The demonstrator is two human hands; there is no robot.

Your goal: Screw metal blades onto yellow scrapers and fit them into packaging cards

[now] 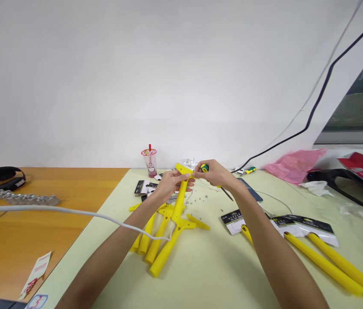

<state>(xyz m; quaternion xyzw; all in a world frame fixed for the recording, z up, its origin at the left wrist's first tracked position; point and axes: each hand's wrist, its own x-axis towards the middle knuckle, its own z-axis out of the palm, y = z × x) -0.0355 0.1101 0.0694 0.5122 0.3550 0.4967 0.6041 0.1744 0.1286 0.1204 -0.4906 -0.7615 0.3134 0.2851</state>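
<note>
My left hand [170, 184] is closed around the neck of a yellow scraper [178, 201], just below its wide head, with the handle slanting down toward the table. My right hand [212, 171] holds a screwdriver [204, 168] with a green and yellow handle across the palm, its dark shaft pointing down and away from the scraper. The right thumb and fingertips meet at the scraper's head; anything small between them is hidden. Below my left hand lie several more yellow scraper handles [165, 253] and a loose yellow head piece [198, 222]. Small screws [200, 199] are scattered behind them.
A lidded cup [150, 163] stands near the wall. Packaged black-and-white cards [233, 221] and yellow handles [326, 264] lie at right, near a pink bag [294, 165]. A white cable [71, 211] crosses in front of my left forearm. A dark phone-like slab [250, 189] lies behind my right wrist.
</note>
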